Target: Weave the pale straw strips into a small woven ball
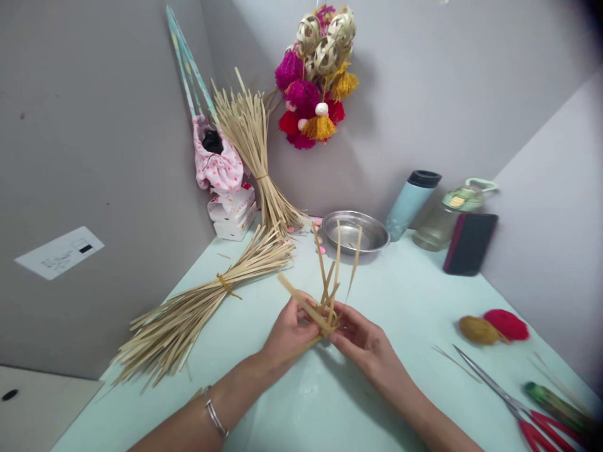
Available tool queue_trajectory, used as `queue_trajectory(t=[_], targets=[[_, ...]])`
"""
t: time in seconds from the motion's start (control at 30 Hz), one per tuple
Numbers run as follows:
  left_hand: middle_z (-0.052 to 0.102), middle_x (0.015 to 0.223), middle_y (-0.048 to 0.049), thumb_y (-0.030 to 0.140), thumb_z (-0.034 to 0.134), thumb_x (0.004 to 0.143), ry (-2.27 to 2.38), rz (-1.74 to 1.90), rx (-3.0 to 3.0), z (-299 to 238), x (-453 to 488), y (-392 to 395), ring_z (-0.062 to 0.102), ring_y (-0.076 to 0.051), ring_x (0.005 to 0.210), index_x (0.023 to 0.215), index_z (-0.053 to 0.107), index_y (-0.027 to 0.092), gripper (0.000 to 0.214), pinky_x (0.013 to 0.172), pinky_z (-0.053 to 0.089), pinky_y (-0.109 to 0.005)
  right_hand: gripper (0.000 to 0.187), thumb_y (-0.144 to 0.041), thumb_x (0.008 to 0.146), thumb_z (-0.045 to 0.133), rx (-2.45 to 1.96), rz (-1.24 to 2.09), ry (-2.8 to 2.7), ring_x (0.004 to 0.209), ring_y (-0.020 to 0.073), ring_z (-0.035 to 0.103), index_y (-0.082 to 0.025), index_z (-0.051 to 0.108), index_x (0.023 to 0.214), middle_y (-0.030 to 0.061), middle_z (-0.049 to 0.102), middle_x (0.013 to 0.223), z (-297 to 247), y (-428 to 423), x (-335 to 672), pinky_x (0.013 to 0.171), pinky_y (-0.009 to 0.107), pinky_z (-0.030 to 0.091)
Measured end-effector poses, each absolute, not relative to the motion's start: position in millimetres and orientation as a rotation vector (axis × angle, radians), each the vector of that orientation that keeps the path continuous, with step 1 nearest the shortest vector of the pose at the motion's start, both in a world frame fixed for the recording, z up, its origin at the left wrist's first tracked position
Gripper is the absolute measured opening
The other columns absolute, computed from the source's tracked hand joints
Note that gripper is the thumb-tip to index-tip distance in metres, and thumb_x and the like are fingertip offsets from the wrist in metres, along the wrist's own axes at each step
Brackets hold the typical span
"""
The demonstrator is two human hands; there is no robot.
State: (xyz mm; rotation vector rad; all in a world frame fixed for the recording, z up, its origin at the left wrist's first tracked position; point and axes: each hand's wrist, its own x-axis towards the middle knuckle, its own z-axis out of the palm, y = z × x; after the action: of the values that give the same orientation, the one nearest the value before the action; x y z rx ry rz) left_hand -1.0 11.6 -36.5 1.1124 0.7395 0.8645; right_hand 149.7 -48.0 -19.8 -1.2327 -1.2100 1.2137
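Observation:
Between my two hands, above the table, is a small weave of pale straw strips (328,311), with several loose ends sticking up and out. My left hand (293,326) grips its left side, thumb and fingers closed on the strips. From the right, my right hand (360,336) pinches the weave between thumb and fingers. One wide strip slants up to the left across my left fingers. The underside of the weave is hidden by my hands. A tied bundle of straw strips (207,298) lies on the table to the left of my hands.
Behind stand another straw bundle (257,157), a metal bowl (355,233), a blue tumbler (412,204), a green bottle (445,216) and a phone (470,245). At right lie yarn balls (506,324) and red-handled scissors (511,402). Woven balls with tassels (318,75) hang on the wall.

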Motion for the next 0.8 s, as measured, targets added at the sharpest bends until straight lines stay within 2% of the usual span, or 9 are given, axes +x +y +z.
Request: queue_trajectory(t=[0.17,0.33,0.43,0.6,0.8], targets=[[0.058,0.082,0.0015,0.037,0.082,0.063,0.677,0.846,1.125,-46,-3,13,0.057,-0.014,0.074,0.089,0.044,0.021,0.049,0.067,0.045,-0.025,0.039,-0.029,0.088,0.059,-1.289,0.967,-1.404,0.1,0.0246,0.065,-0.02,0.057,0.126,0.0125,0.066,0.115,-30,-52,142,0.091,0.04,0.052],[0.052,0.077,0.0042,0.046,0.078,0.067,0.732,0.87,1.189,-47,-3,10,0.05,-0.011,0.067,0.089,0.042,0.021,0.048,0.061,0.04,-0.023,0.037,-0.023,0.086,0.056,-1.364,0.769,-1.516,0.09,0.0223,0.067,-0.02,0.057,0.124,0.0101,0.067,0.107,-35,-53,139,0.085,0.038,0.055],[0.053,0.077,0.0029,0.05,0.075,0.069,0.763,0.871,1.244,-44,-3,9,0.051,-0.012,0.07,0.088,0.044,0.021,0.047,0.063,0.04,-0.023,0.037,-0.024,0.086,0.057,-1.398,0.809,-1.463,0.093,0.0231,0.067,-0.019,0.057,0.122,0.0107,0.067,0.109,-35,-52,138,0.087,0.038,0.055],[0.056,0.079,0.0016,0.049,0.08,0.062,0.813,0.876,1.234,-39,-5,12,0.053,-0.013,0.073,0.086,0.048,0.021,0.049,0.064,0.041,-0.024,0.038,-0.029,0.086,0.059,-1.302,1.103,-1.367,0.098,0.0233,0.065,-0.02,0.056,0.123,0.011,0.066,0.115,-25,-51,145,0.09,0.038,0.053],[0.06,0.078,0.0004,0.048,0.083,0.06,0.637,0.864,1.063,-41,-7,15,0.056,-0.013,0.07,0.087,0.049,0.019,0.052,0.064,0.042,-0.025,0.035,-0.039,0.087,0.064,-1.248,1.229,-1.303,0.086,0.0219,0.065,-0.02,0.061,0.116,0.008,0.07,0.098,-15,-48,157,0.082,0.037,0.052]])
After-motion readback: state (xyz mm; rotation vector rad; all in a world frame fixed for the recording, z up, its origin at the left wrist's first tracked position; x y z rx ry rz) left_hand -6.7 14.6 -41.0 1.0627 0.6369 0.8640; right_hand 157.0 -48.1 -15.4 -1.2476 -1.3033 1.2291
